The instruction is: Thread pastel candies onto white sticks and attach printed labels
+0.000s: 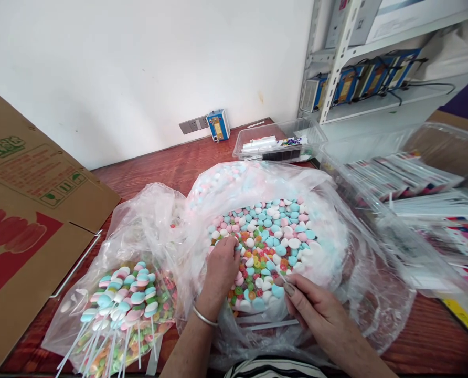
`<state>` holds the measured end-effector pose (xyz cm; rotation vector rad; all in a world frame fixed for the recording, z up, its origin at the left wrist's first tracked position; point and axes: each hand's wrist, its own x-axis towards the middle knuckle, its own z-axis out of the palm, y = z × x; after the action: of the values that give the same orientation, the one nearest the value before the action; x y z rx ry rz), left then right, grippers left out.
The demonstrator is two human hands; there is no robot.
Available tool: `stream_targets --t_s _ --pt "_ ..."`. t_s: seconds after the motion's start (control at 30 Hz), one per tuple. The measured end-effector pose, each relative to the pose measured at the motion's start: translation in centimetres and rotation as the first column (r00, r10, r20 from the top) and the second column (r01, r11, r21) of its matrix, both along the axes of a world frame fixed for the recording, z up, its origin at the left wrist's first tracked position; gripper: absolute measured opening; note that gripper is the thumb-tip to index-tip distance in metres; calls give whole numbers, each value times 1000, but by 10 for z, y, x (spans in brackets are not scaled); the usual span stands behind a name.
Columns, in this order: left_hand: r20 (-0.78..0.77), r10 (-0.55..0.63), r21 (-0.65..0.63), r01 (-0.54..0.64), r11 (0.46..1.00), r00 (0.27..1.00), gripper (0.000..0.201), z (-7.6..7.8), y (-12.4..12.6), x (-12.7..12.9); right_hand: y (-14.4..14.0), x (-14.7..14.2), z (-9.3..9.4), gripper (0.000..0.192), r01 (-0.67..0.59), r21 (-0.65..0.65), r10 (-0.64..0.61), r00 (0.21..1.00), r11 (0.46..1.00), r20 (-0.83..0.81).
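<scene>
My right hand [310, 304] pinches a thin white stick [275, 265] between thumb and fingers, its far end pointing up and left over the sweets. My left hand [223, 265], a silver bangle on its wrist, reaches into the candy with fingers curled together; what they grip is hidden. Beneath both hands lies a large open clear plastic bag [328, 210] of pink, blue and white marshmallows [275, 228]. Small coloured ring gummies [253, 257] are mixed in at its middle. To the left, several finished-looking marshmallow skewers [126, 294] on white sticks rest on a bag of ring gummies [161, 310].
A cardboard box [33, 210] stands at the left. A clear tray [279, 139] with white packets is at the back, near a small blue device [218, 126] by the wall socket. Clear bins [407, 178] of packaged items and a metal shelf [340, 58] are on the right.
</scene>
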<state>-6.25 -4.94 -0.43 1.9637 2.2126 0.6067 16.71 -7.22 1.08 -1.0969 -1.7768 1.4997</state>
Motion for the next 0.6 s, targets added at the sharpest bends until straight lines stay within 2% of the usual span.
stream_targets --t_s 0.13,0.33,0.53,0.6 --pt "26 -71 -57 73 996 997 18 5 -2 2 -1 -1 -5 35 -4 -7 4 1000 1000 -8" --pt "57 -88 -84 92 992 995 18 10 -3 3 -2 -2 -14 36 -22 -76 20 999 997 -27" --pt "134 22 -16 -20 1000 991 14 0 -3 7 -3 -1 -20 40 -28 -94 27 1000 995 -9" --pt "122 19 -24 -16 1000 992 14 0 -3 7 -3 0 -22 41 -30 -104 30 1000 994 2"
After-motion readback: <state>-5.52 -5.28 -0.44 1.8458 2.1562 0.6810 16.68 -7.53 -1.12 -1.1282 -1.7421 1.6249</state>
